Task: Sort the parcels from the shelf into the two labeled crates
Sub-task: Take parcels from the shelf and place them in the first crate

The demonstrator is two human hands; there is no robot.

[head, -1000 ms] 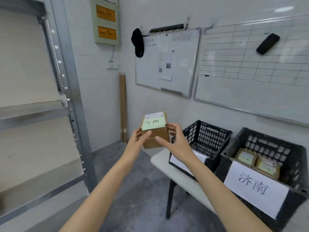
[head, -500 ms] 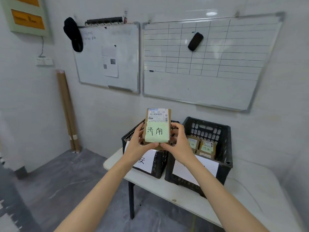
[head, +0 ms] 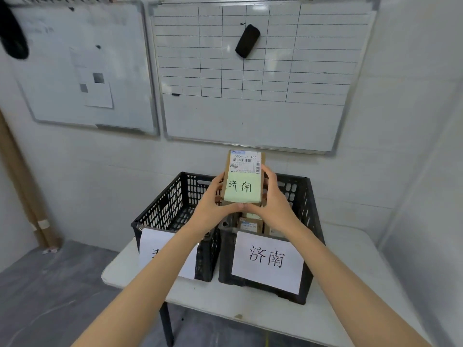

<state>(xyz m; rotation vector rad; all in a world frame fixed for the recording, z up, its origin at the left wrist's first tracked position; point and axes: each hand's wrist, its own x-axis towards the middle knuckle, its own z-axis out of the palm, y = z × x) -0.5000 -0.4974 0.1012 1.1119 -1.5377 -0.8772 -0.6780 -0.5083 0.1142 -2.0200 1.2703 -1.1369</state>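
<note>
The white surface (head: 250,311) carries two black crates side by side; the right crate (head: 312,221) wears a sheet reading 济南, the left crate (head: 170,204) a sheet mostly hidden by a forearm; small boxes (head: 250,222), perhaps two, lie in the right crate; above its left side the left hand (head: 213,209) and right hand (head: 273,204) clasp a brown parcel (head: 244,166) by its edges, fingers curled round it, its green note (head: 242,187) reading 济南; a whiteboard (head: 250,116) hangs behind.

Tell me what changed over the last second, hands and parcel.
The parcel was carried away from the shelf, now out of view, to just above the right crate, whose label matches its green note. The left hand and right hand kept gripping it; nothing was let go. The left crate and the stored parcels inside the right one stayed put.
</note>
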